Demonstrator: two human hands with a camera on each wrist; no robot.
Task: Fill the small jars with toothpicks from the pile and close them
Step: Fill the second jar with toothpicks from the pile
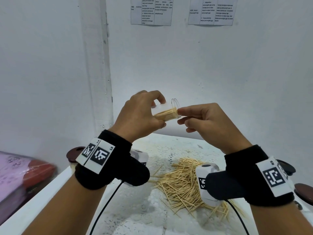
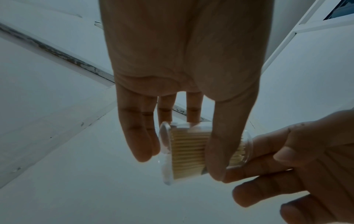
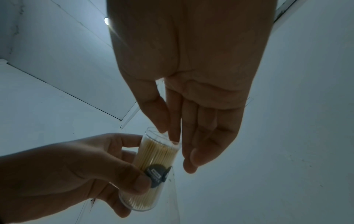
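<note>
Lace-patterned white cloth covers the bench point(image 1: 171, 150), which is set into a corner of plain white walls; two printed sheets point(image 1: 151, 11) are taped high on the back wall. A loose pile of toothpicks point(image 1: 181, 182) is spread over the middle of the bench toward its right edge. A dark brown round lid point(image 1: 74, 153) is seen at the left edge, partly hidden by the wrist strap, and two more dark lids point(image 1: 304, 192) lie at the right edge. A pink and red bundle point(image 1: 20, 173) is seen off the left edge, blurred.

A small clear jar point(image 1: 166, 111) is held in the air above the far part of the bench, well clear of the pile. Its long axis is laid nearly level, with the open mouth turned toward the right and tipped slightly up. It is largely filled with toothpicks lying along its length. The jar is gripped around its body by the left hand point(image 1: 140, 114), thumb below and fingers curled above. The right hand point(image 1: 205, 122) is held at the mouth, its thumb and forefinger pinched together at the toothpick tips; whether a toothpick is pinched cannot be told. No lid is on the jar.
</note>
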